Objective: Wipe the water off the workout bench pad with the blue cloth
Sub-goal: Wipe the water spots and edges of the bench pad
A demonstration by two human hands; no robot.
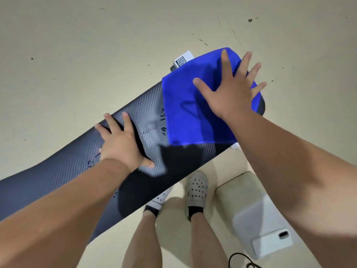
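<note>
Wiping stage: the right hand [229, 93], fingers spread, presses the blue cloth [193, 105] flat on the bench [58, 175] pad's far end. The left hand [121, 144], open, steadies the pad. What appear to be droplets [163, 120] lie beside the cloth; the next stroke should sweep toward them.

Scuffed beige floor [96, 45] (dark specks)

Blue cloth [195, 105] spread flat over far end of dark textured bench pad [58, 176], water droplets [162, 120] beside it

One cloth [195, 105], one pad [58, 178], perhaps two phones [272, 243].
</note>
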